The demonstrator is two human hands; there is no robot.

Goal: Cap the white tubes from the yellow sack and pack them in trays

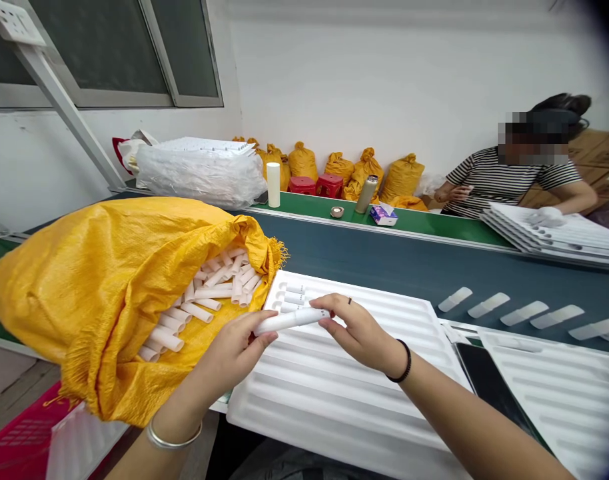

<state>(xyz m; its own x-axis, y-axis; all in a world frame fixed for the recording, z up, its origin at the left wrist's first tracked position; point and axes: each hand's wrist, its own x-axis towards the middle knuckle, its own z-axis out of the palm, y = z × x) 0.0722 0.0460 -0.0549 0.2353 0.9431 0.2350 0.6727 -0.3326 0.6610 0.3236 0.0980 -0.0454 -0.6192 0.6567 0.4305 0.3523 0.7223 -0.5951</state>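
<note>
A white plastic tube (290,320) is held level between both hands. My left hand (234,353) pinches its left end and my right hand (357,330) pinches its right end. They hover over a white ribbed tray (334,393), whose top left grooves hold three similar tubes (292,297). To the left, a large yellow woven sack (99,293) lies open on its side, and several white tubes (209,293) spill from its mouth.
A dark conveyor belt (384,263) runs behind the tray, carrying several flat white pieces (524,313). Another white tray (569,387) and a black phone (494,387) lie at right. A person in a striped shirt (504,180) handles stacked trays (549,233). Yellow sacks (364,170) line the far wall.
</note>
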